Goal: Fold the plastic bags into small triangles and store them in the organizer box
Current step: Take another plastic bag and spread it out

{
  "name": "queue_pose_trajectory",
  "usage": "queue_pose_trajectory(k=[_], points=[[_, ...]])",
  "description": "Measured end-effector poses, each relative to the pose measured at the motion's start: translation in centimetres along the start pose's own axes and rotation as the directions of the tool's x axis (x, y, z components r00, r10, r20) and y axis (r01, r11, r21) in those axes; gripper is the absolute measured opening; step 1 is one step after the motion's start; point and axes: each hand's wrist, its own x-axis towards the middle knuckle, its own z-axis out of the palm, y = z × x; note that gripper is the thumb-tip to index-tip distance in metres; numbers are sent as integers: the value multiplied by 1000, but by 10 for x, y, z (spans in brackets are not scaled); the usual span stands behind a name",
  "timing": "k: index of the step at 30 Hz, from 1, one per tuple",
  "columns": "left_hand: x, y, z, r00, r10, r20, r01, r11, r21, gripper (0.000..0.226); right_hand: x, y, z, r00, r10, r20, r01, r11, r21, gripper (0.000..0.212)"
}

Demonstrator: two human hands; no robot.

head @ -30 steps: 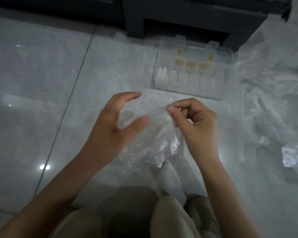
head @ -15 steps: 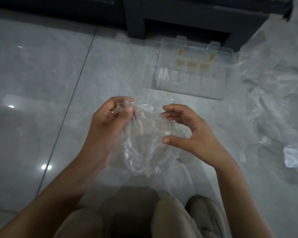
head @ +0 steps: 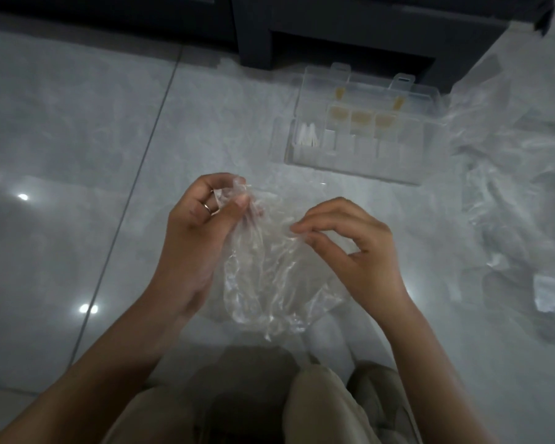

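**Crumpled bag held between both hands**

The left hand [head: 202, 229] grips the bunched top of a clear crumpled plastic bag [head: 269, 280], which hangs above the glossy grey tiled floor [head: 77, 129]. The right hand [head: 359, 251] pinches the bag's right edge between thumb and forefinger. The transparent plastic organizer box [head: 353, 176] lies open on the floor beyond the hands, with a heap of loose clear plastic bags [head: 510, 187] to its right.

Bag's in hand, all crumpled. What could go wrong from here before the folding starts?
1. The bag hangs crumpled, pinched at its top by the left hand; folded unflattened, it would likely make a bulky triangle too big for the organizer box compartments.
2. The right hand only reaches its edge; the slick film could slip free.
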Motion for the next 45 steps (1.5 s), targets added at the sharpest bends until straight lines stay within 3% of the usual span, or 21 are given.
queue_pose_trajectory(k=[8,15,22,31,35,41,45], points=[[2,0,-7,990,94,-101,-81,988,129,12,0,7,-11,978,197,-62,-181,963,199,17],[9,-4,-15,992,45,-115,-43,999,21,10,-4,11,-15,874,485,-32,-417,782,464,18],[6,-10,-13,984,51,-173,-46,998,31,9,-5,11,-15,860,502,89,-486,755,440,20],[2,-9,-9,980,65,-190,-67,998,-2,8,-4,7,-9,889,449,87,-444,802,399,24],[2,-10,-9,975,77,-210,-70,997,42,12,-3,6,-7,896,444,-25,-393,816,425,9],[-1,-13,-10,978,92,-188,-81,994,67,29,-3,2,-9,847,514,-139,-409,795,447,14],[-2,-12,-9,957,212,-200,-161,957,243,24,-1,-1,-6,819,536,-205,-404,792,457,15]])
